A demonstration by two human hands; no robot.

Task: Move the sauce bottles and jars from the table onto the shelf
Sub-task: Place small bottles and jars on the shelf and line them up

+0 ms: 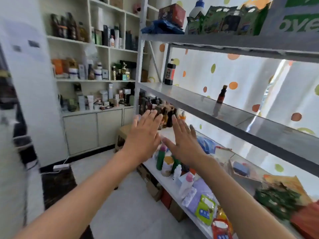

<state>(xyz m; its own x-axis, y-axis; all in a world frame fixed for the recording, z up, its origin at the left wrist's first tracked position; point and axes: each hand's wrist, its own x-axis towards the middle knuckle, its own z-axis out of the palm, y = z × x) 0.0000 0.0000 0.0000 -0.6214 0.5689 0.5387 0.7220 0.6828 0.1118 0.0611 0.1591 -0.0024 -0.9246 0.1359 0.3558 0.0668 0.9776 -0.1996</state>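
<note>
Going left to right, the left hand is spread flat and empty, and so is the right hand beside it, probably free to fetch another item. Behind them a cluster of dark sauce bottles is blurred. On the smooth grey metal shelf stand a tall dark soy-sauce bottle and, well apart, a small slim brown bottle, both upright against tipping.

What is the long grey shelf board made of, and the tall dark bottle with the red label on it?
The long grey shelf board looks like painted or coated metal: it is smooth and glossy enough to mirror a small bottle. The tall dark bottle with the red label could be glass or plastic; it looks dark and slightly shiny, but the picture is too soft to say which.
</note>
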